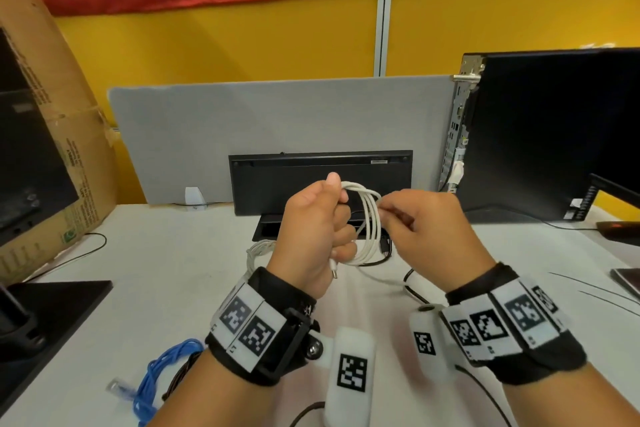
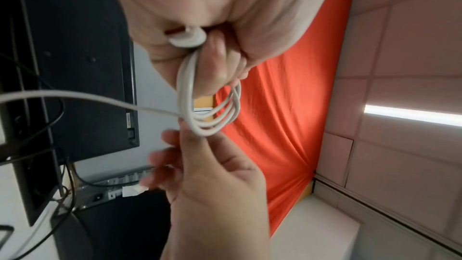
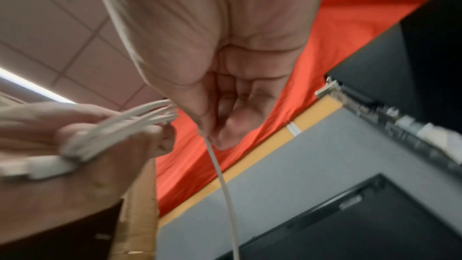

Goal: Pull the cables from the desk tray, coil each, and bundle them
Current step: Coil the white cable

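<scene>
My left hand grips a white cable wound into several loops, held upright above the desk, thumb on top. The same coil hangs from my fist in the left wrist view, its plug pressed against my palm. My right hand pinches the cable's loose strand at the coil's right side between thumb and forefinger. The black desk tray lies open on the desk just behind my hands. A second pale cable lies beside it, and a black one trails under my right wrist.
A coiled blue network cable lies at the near left of the white desk. A black keyboard leans on the grey divider. A computer tower stands right, a cardboard box left, a monitor base near left.
</scene>
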Action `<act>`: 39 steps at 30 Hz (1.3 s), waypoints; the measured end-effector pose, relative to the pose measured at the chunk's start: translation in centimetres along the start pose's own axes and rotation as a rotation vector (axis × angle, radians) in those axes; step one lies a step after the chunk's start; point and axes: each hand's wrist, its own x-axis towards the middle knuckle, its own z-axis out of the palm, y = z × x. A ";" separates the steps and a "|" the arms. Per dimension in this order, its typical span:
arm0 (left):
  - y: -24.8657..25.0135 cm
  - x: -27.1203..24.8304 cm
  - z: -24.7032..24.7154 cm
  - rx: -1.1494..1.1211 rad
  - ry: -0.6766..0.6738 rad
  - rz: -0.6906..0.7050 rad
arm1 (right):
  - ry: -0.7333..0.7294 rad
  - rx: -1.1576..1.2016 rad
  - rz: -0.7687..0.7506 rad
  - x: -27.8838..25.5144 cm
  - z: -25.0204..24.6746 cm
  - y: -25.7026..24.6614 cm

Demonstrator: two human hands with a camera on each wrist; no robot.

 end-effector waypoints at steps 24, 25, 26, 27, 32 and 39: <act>0.3 0.3 -0.6 0.048 0.126 0.198 | -0.174 0.918 0.414 1.0 1.3 -2.6; 0.4 0.3 -0.7 0.056 0.124 0.207 | -0.190 0.960 0.432 1.0 1.2 -2.6; 0.5 0.3 -0.8 0.059 0.118 0.214 | -0.208 1.010 0.447 1.1 1.1 -2.7; 0.5 0.3 -0.8 0.059 0.106 0.217 | -0.229 1.075 0.459 1.1 1.0 -2.8; 0.7 0.5 -1.2 0.109 0.048 0.254 | -0.316 1.431 0.531 1.1 0.8 -3.6; 0.2 0.9 -1.6 0.240 0.047 0.311 | -0.211 0.713 0.448 1.2 0.6 -3.5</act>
